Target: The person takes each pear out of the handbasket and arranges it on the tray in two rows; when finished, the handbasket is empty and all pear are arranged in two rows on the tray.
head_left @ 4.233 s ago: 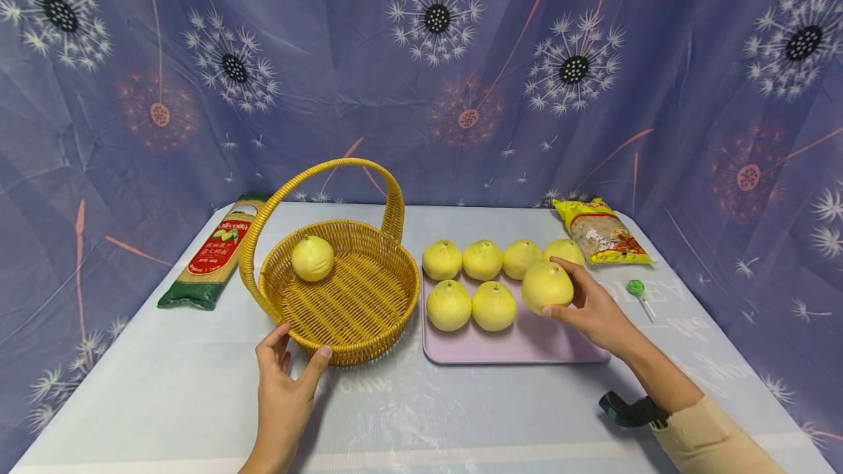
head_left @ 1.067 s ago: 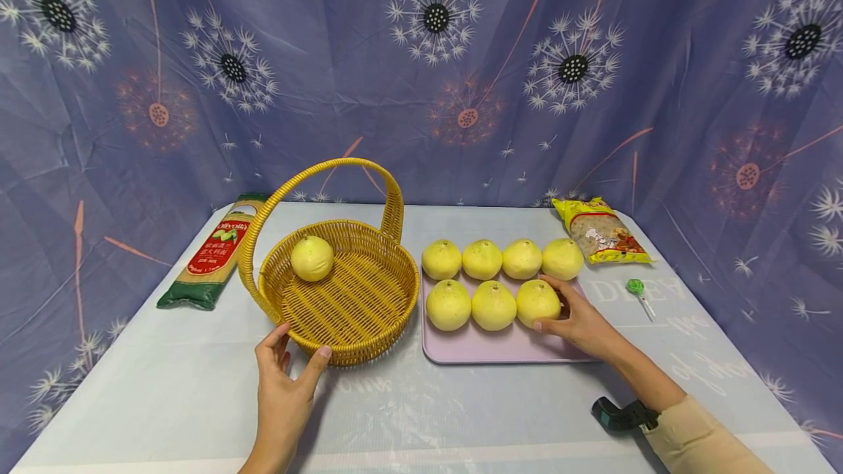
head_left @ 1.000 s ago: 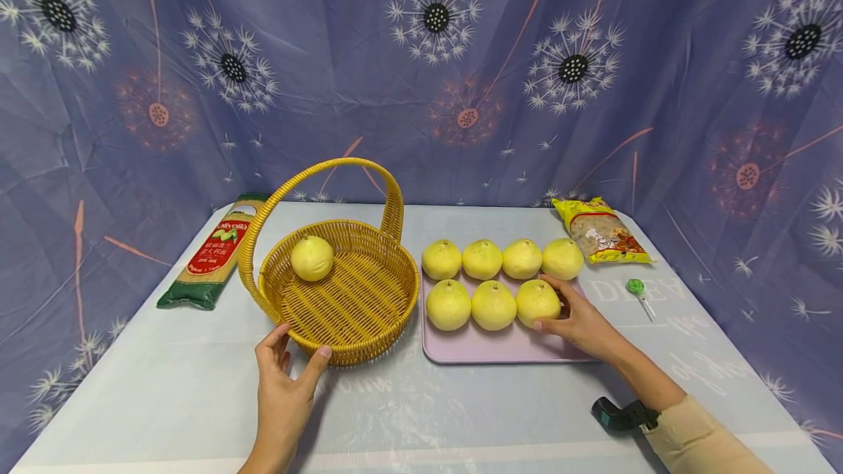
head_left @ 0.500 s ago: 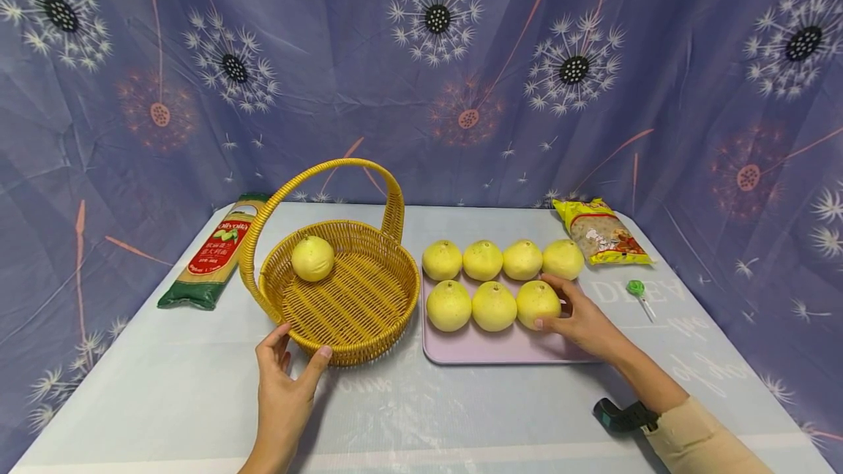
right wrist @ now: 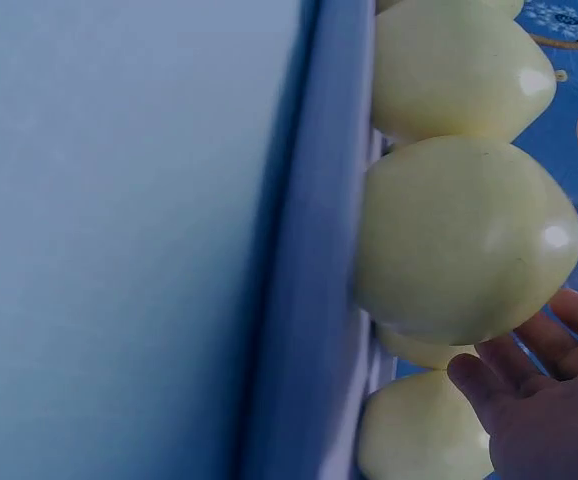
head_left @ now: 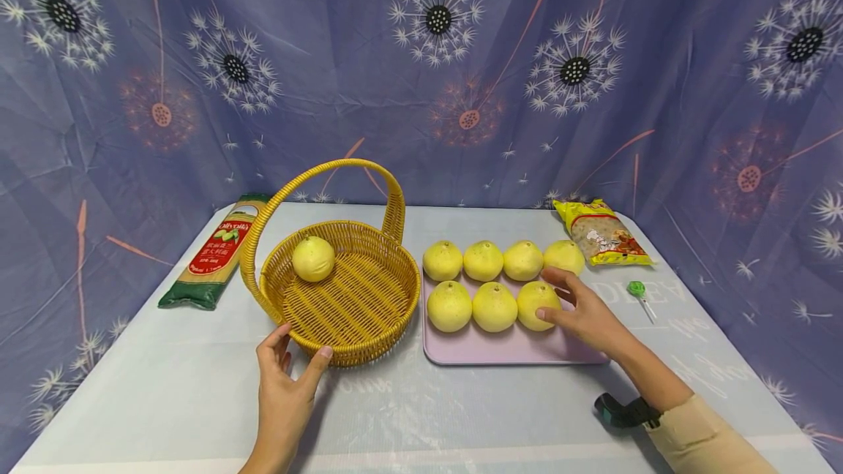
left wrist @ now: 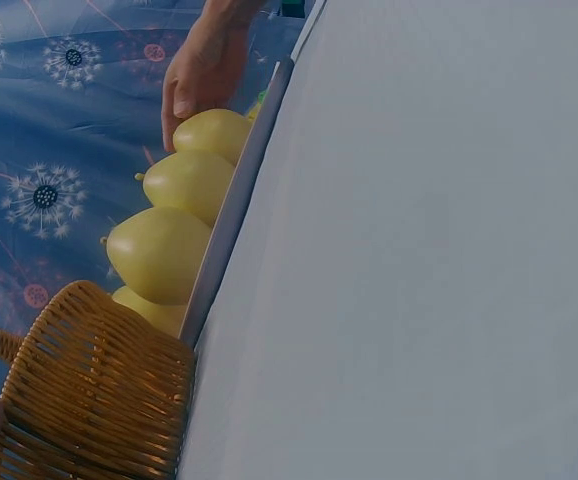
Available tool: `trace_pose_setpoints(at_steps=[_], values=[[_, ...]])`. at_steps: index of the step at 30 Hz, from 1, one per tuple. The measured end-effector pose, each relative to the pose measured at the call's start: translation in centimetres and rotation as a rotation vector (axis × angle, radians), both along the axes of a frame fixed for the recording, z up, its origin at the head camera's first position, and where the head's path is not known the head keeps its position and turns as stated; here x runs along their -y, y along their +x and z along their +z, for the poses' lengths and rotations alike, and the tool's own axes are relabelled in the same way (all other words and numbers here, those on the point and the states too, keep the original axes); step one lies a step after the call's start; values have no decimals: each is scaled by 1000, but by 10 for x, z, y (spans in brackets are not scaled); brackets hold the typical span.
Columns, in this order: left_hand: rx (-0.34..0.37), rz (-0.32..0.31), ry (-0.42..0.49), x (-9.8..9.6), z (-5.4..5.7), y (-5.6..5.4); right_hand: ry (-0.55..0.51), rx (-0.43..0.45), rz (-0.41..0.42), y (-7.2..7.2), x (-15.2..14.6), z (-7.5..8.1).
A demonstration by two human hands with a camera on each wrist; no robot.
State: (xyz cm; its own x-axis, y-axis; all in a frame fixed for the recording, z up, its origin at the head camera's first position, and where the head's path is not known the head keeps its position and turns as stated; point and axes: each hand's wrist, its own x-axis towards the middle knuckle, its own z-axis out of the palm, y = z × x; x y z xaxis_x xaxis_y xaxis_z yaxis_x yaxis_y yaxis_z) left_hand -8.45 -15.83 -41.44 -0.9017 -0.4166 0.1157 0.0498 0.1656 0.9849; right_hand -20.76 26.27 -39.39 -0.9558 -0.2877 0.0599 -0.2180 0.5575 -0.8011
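My left hand holds the near rim of a woven yellow basket, with thumb and fingers spread along it. One round yellow fruit, with a crease in its skin, lies inside toward the back left. My right hand is beside the right-end fruit of the tray's front row, its thumb and fingers parted around that fruit's right side. In the right wrist view a gap shows between the thumb and the nearest yellow fruit. Several more such fruits stand in two rows on a pink tray.
A green and red pasta packet lies left of the basket. At the back right are a yellow food bag and a green lollipop. The basket's tall handle arches over it. A patterned curtain closes off the back and sides.
My right hand lowered a yellow fruit onto the tray's front row, at its right end. Its fingers have since loosened and moved slightly away. My left hand and the basket stayed put.
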Motion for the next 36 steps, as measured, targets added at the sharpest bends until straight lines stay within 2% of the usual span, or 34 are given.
trace_pose_setpoints(at_steps=[14, 22, 36], values=[[-1, 2, 11, 0, 0, 0, -12, -98, 33, 1, 12, 22], [-5, 5, 3, 0, 0, 0, -57, -81, 57, 1, 33, 36], [2, -4, -6, 1, -1, 0, -128, -122, 146, -3, 79, 55]])
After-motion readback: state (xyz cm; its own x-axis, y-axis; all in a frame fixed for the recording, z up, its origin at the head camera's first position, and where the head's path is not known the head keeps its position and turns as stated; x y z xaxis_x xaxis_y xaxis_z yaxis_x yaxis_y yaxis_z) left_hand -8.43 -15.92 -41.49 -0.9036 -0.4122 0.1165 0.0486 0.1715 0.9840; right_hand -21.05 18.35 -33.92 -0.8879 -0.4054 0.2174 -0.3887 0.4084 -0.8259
